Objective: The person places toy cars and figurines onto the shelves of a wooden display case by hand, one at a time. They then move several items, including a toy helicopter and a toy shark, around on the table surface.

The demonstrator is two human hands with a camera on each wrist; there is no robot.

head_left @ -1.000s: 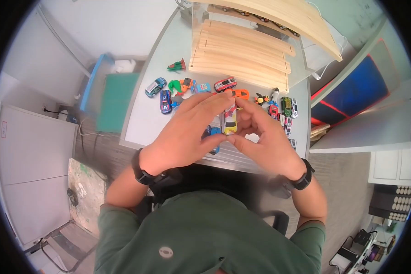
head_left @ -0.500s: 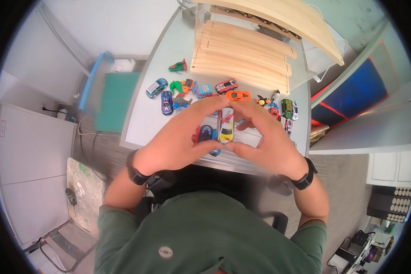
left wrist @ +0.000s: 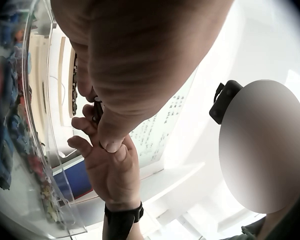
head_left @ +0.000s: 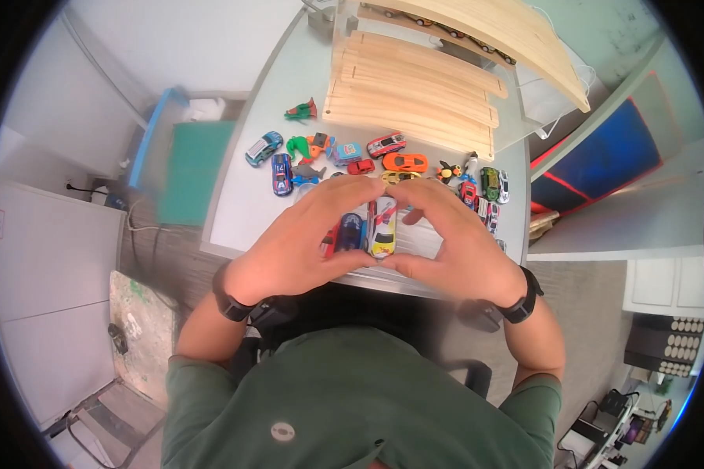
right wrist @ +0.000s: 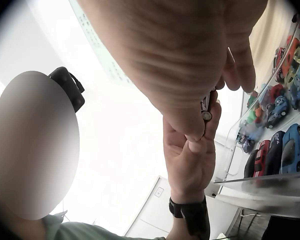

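Between my two hands is a small white, red and yellow toy car (head_left: 383, 228), its roof facing the head camera. My left hand (head_left: 293, 238) pinches it with thumb and fingers at its ends. My right hand (head_left: 465, 242) holds the same ends, the tips of both thumbs meeting at the yellow end. A wheel and side of the car (right wrist: 206, 108) show between the fingers in the right wrist view; in the left wrist view the hands mostly hide it. Just left of it in the head view are a dark blue toy car (head_left: 351, 232) and part of a red one (head_left: 329, 244).
Across the table lie several toy cars, including an orange one (head_left: 404, 162) and a blue one (head_left: 281, 173), with a green and red figure (head_left: 300, 110) farther back. Behind them stands a stepped wooden rack (head_left: 414, 86) with clear side panels. A row of cars (right wrist: 277, 155) shows in the right wrist view.
Both hands have moved the white, red and yellow car toward the body and slightly left. It has turned from edge-on, so its roof now faces the head camera. Both hands keep holding it.
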